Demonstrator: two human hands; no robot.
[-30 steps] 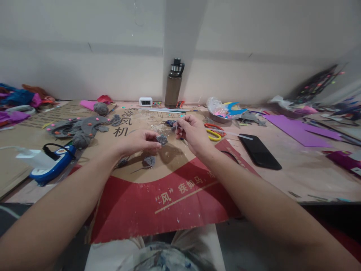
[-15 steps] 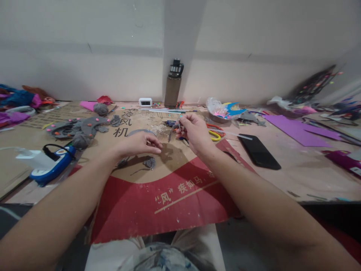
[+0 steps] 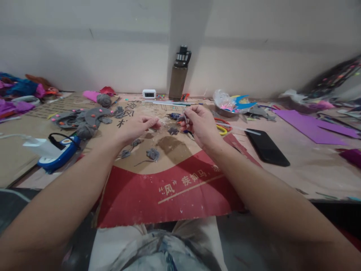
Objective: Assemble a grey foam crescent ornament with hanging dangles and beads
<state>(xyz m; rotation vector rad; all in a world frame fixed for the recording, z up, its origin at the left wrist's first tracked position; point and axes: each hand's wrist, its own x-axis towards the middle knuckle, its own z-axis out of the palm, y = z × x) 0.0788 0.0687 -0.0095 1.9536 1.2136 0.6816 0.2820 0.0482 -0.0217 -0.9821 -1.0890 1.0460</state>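
Set the clock's centre on the lobed grey scrap (image 3: 173, 131) lying on the cardboard sheet (image 3: 149, 140). Between one and two o'clock, find a small grey piece (image 3: 184, 119) held above the sheet in the right hand (image 3: 202, 126), pinched between thumb and fingertips. At nine, find the left hand (image 3: 138, 128), fingers loosely curled, thumb close to forefinger; cannot tell if gripping anything. Expect next to no weight in the small grey piece; judge it soft, bendable, probably fuzzy rather than slippery, and likely to crease under a hard squeeze. Best taken lightly by the outer edge. Treat the grey flower (image 3: 152, 154) between seven and eight likewise, lifting by the crumpled head instead of tugging the thin tail (image 3: 141, 163). Toward six, on the red band (image 3: 135, 203), read printed Chinese (image 3: 186, 181), “风”疾如马, then cut off by the right forearm (image 3: 270, 188). Toward ten, make out dark characters (image 3: 129, 113), including 风, partly covered by the left hand. Read no brand on the bottle (image 3: 178, 82) at twelve or the phone (image 3: 266, 147) just past three.
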